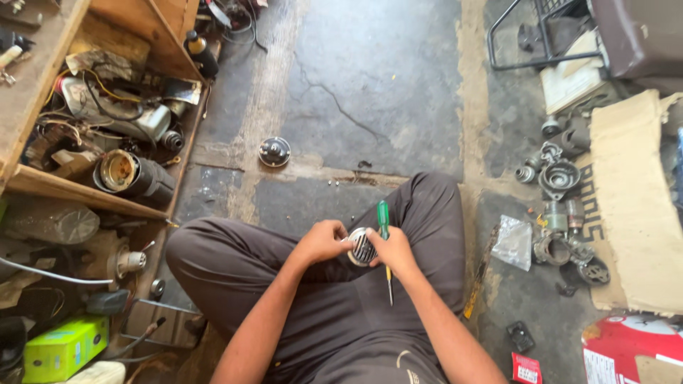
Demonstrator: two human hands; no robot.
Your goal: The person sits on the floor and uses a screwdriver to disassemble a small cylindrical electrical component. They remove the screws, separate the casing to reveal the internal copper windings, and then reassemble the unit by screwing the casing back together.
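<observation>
Both hands, left hand (321, 242) and right hand (391, 249), pinched the round slotted metal part (361, 247), the right also gripping a green-handled screwdriver (385, 245); steadying it over the lap seemed wise.

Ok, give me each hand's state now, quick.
Left hand: closed on the round chrome grilled horn.
Right hand: closed, holding the same horn plus a green-handled screwdriver.

Between our hands (324, 242) (393, 250) a grilled disc (361, 247), shelf (64, 186) left, metal parts (562, 213) right, round cap (274, 151) ahead on our floor (370, 85)
</observation>
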